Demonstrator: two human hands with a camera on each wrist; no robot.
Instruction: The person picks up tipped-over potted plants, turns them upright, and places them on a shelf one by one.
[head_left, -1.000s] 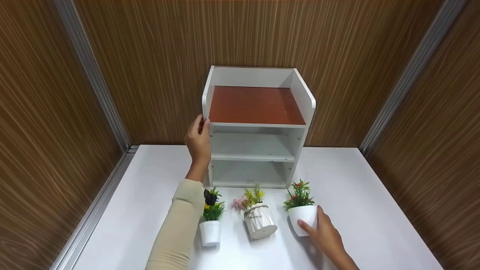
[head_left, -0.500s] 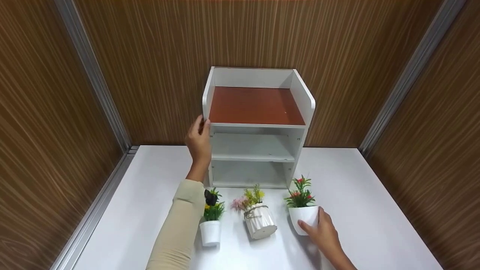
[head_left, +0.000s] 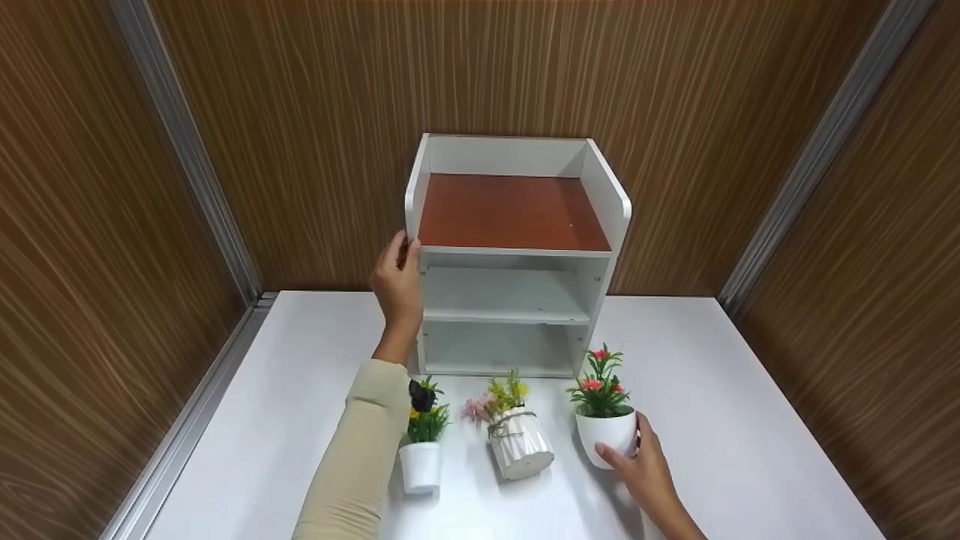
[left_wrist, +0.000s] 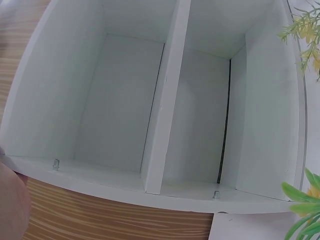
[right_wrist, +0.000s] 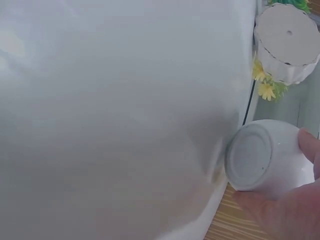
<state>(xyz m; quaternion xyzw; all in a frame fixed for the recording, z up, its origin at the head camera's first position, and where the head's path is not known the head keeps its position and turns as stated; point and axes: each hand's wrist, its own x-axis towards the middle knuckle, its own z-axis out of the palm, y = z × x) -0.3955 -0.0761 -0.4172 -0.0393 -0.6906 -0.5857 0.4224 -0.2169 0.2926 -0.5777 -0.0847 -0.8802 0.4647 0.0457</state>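
Observation:
My left hand (head_left: pixel 397 281) grips the left side of a small white shelf unit (head_left: pixel 506 319), thumb at the front edge and fingers on the outer side. In the left wrist view, part of that hand (left_wrist: pixel 12 200) shows beside the shelf's side panel (left_wrist: pixel 100 184). My right hand (head_left: pixel 646 465) holds a round white flowerpot (head_left: pixel 606 439) with red-pink flowers and green leaves, thumb in front and fingers at its right side. The pot stands upright now. In the right wrist view, the pot's underside (right_wrist: pixel 248 156) faces the camera, clear of the table.
A ribbed white pot tied with twine (head_left: pixel 521 442), with pink and yellow flowers, lies tilted in the middle. Left of it, a smaller white pot (head_left: pixel 421 466) with yellow flowers is partly behind my left sleeve (head_left: pixel 360 450). Wood-patterned walls (head_left: pixel 315 150) enclose the white table (head_left: pixel 720 390).
My right hand has turned the flowerpot from tilted back to more upright, so its rim and soil now show. The left hand stays on the shelf unit.

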